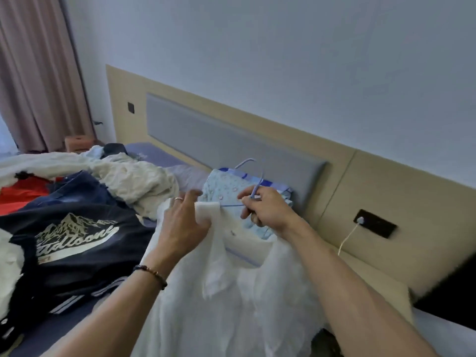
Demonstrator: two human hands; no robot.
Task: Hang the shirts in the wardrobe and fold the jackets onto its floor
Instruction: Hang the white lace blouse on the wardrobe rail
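We see the bed [159,157], its purple sheet bare near the grey headboard [219,140], carrying a navy jacket [77,235] with a mountain print, a crumpled cream garment [134,179], a red piece [20,191] at the left edge, and a light blue patterned shirt [226,186].

A sheer white shirt [231,292] hangs under the left hand's fingers [192,202]. A pale blue hanger [253,181] rises from the right hand's fingers [251,199]. Just beyond them lies light blue cloth with small flowers [226,186]. Left of the fingers spreads a navy jacket [77,243] with a cream mountain print.
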